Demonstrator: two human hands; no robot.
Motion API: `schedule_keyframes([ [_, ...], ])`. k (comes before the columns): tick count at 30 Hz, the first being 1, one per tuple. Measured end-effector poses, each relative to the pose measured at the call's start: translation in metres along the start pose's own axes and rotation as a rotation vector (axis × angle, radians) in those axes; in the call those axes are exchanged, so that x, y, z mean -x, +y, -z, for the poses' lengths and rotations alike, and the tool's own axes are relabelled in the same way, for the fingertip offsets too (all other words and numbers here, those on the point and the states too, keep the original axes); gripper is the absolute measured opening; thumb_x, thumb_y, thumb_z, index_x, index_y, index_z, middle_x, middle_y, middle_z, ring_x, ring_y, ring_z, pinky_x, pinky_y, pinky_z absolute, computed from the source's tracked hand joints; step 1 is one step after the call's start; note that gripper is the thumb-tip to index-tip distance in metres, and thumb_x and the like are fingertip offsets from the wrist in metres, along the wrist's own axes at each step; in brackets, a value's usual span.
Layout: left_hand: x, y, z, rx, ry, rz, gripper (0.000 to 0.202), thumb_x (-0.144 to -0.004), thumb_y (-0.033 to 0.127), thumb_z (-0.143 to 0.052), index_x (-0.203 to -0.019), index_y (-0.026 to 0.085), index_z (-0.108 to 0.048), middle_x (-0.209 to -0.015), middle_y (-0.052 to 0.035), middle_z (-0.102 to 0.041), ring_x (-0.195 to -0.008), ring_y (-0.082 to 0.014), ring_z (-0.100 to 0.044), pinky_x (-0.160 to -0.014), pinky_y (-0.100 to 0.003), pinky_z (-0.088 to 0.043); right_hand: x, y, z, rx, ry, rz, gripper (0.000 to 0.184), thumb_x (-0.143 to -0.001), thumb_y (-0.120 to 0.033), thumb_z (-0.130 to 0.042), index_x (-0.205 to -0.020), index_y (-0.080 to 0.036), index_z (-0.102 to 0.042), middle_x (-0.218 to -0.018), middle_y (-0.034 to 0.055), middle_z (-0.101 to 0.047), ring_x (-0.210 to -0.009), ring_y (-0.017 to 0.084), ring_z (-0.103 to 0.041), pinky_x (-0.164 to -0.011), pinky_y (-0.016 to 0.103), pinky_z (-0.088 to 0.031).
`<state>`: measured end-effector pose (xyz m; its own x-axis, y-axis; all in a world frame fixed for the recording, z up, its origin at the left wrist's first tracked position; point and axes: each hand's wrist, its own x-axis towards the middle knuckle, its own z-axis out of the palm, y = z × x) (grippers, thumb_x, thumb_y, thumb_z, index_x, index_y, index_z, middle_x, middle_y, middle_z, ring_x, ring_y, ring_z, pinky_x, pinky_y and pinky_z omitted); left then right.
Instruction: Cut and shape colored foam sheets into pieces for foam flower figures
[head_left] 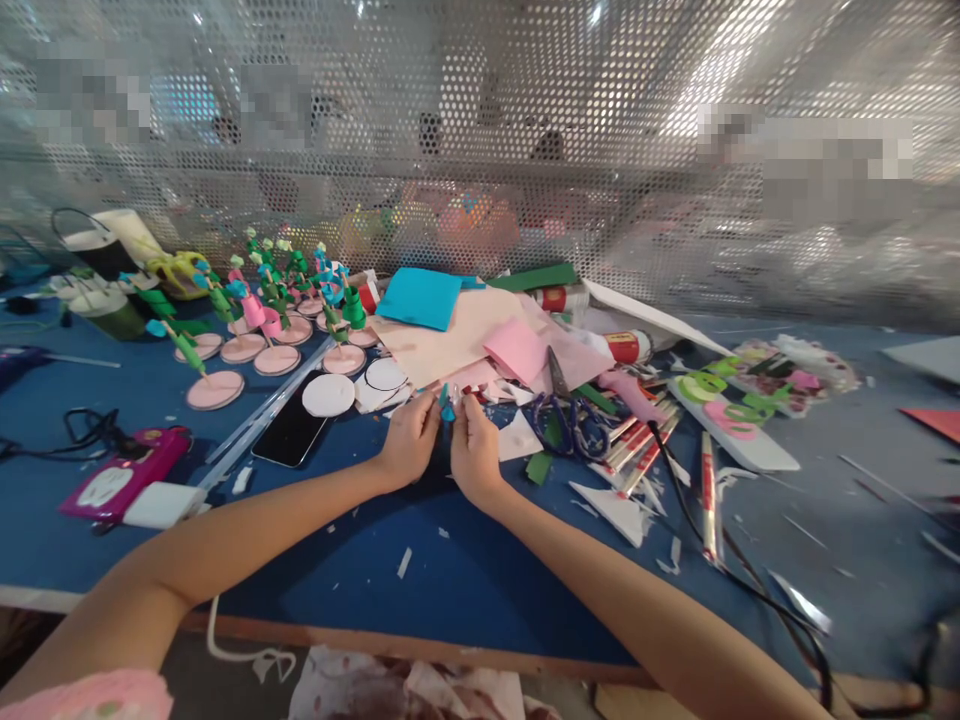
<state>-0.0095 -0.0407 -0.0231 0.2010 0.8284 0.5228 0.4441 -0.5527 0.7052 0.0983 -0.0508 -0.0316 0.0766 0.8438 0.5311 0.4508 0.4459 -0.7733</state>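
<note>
Close together over the blue table, my left hand (409,438) and my right hand (475,446) pinch a small blue paper piece (448,408) between their fingertips. Its full shape is partly hidden by the fingers. Just beyond lie a cream paper sheet (429,348), a folded blue sheet (421,298) and a pink paper square (516,350). Dark-handled scissors (568,425) rest to the right of my right hand. Left of my left hand are white paper discs (328,396) and a black phone (291,428).
Several paper flowers on round pink bases (215,389) stand at the back left. A magenta power socket (126,478) sits at the left. A glue gun (631,394) with a black cable and wrapped sticks (637,440) lie right. Behind rises a perforated metal panel (465,130).
</note>
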Motion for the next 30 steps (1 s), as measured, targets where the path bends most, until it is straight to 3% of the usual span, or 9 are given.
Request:
schedule_keyframes([
  [8, -0.002, 0.001, 0.000, -0.055, 0.014, 0.017, 0.024, -0.091, 0.024, -0.035, -0.070, 0.019, -0.046, -0.054, 0.0022, -0.049, -0.052, -0.0128, -0.048, -0.053, -0.025, -0.038, 0.002, 0.002, 0.001, 0.024, 0.042, -0.059, 0.020, -0.089, -0.030, -0.029, -0.070, -0.023, -0.032, -0.054, -0.0049, -0.035, -0.045, 0.012, -0.034, -0.048, 0.025, -0.027],
  [13, -0.002, 0.002, 0.000, -0.166, 0.052, -0.017, 0.023, -0.089, 0.020, -0.034, -0.068, 0.019, -0.042, -0.053, 0.0030, -0.045, -0.050, -0.0120, -0.045, -0.052, -0.025, -0.035, -0.004, -0.001, 0.009, 0.157, 0.015, 0.028, 0.022, -0.088, -0.032, -0.033, -0.067, -0.023, -0.032, -0.056, -0.0032, -0.037, -0.050, 0.013, -0.037, -0.052, 0.026, -0.027],
  [18, -0.001, -0.006, 0.002, -0.251, 0.014, -0.150, 0.028, -0.093, 0.026, -0.025, -0.081, 0.017, -0.047, -0.059, 0.0003, -0.050, -0.052, -0.0132, -0.049, -0.053, -0.025, -0.038, -0.009, 0.000, 0.011, 0.119, -0.092, 0.012, 0.027, -0.087, -0.032, -0.033, -0.062, -0.023, -0.029, -0.049, -0.0050, -0.033, -0.044, 0.011, -0.034, -0.048, 0.025, -0.025],
  [23, -0.004, -0.013, 0.010, -0.372, -0.024, -0.386, 0.038, -0.092, 0.042, -0.025, -0.101, 0.012, -0.047, -0.086, -0.0104, -0.058, -0.070, -0.0168, -0.057, -0.061, -0.027, -0.046, -0.012, 0.004, 0.015, 0.006, -0.085, -0.058, 0.027, -0.086, -0.034, -0.037, -0.062, -0.022, -0.035, -0.047, -0.0060, -0.033, -0.043, 0.009, -0.032, -0.045, 0.023, -0.024],
  [30, -0.006, -0.014, 0.013, -0.381, -0.004, -0.520, 0.022, -0.092, 0.026, -0.031, -0.092, 0.014, -0.050, -0.084, -0.0103, -0.059, -0.075, -0.0174, -0.058, -0.066, -0.027, -0.047, -0.004, 0.002, 0.011, -0.218, -0.122, -0.129, 0.025, -0.087, -0.037, -0.038, -0.067, -0.021, -0.040, -0.048, -0.0069, -0.031, -0.044, 0.008, -0.029, -0.044, 0.023, -0.024],
])
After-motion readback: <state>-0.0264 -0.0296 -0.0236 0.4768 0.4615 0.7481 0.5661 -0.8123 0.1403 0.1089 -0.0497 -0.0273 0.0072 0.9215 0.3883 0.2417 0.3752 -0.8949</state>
